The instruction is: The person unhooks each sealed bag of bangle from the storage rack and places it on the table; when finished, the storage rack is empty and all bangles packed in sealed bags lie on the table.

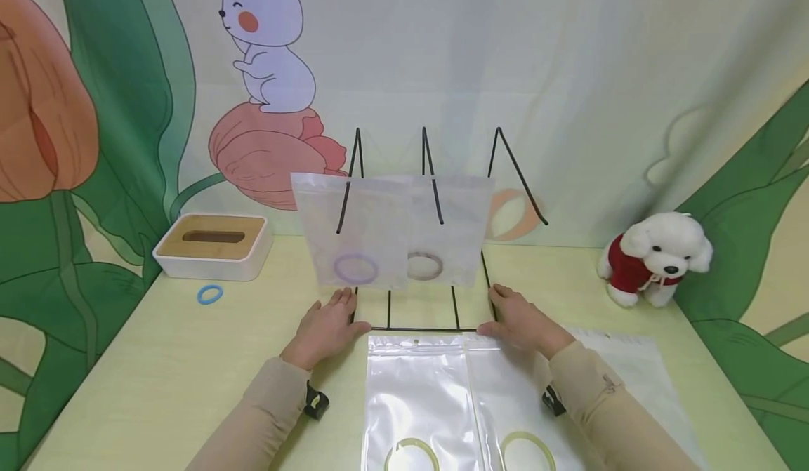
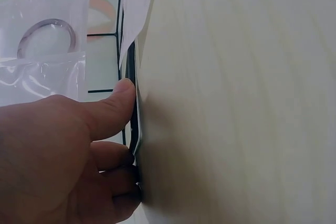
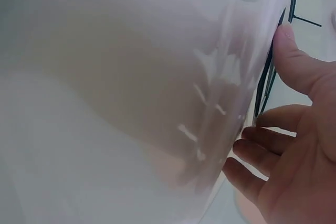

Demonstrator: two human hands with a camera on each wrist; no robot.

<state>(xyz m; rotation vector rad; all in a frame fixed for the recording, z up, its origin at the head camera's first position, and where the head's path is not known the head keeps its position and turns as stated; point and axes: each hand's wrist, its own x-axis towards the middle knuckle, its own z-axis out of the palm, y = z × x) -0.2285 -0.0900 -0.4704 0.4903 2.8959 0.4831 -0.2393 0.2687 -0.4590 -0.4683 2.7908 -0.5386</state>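
A black wire display rack [image 1: 413, 329] stands on the table. My left hand [image 1: 329, 327] holds its front left corner; in the left wrist view the thumb [image 2: 124, 88] presses the front bar and the other fingers curl low beside it. My right hand [image 1: 523, 320] holds the front right corner, thumb [image 3: 286, 35] against the wire and fingers bent around the side. Two translucent zip bags hang from the rack's prongs: the left bag [image 1: 373, 218] has a purple bangle [image 1: 338, 269] inside, the right bag [image 1: 461, 246] a brownish bangle [image 1: 436, 264]. The third prong [image 1: 524, 180] carries no bag.
In front of the rack lie a zip bag [image 1: 417, 380] and another [image 1: 505, 380], each with a yellow-green bangle inside; a further bag [image 1: 638, 373] is partly under my right sleeve. A tissue box [image 1: 218, 264], blue ring [image 1: 201, 295] and plush dog [image 1: 632, 267] stand around.
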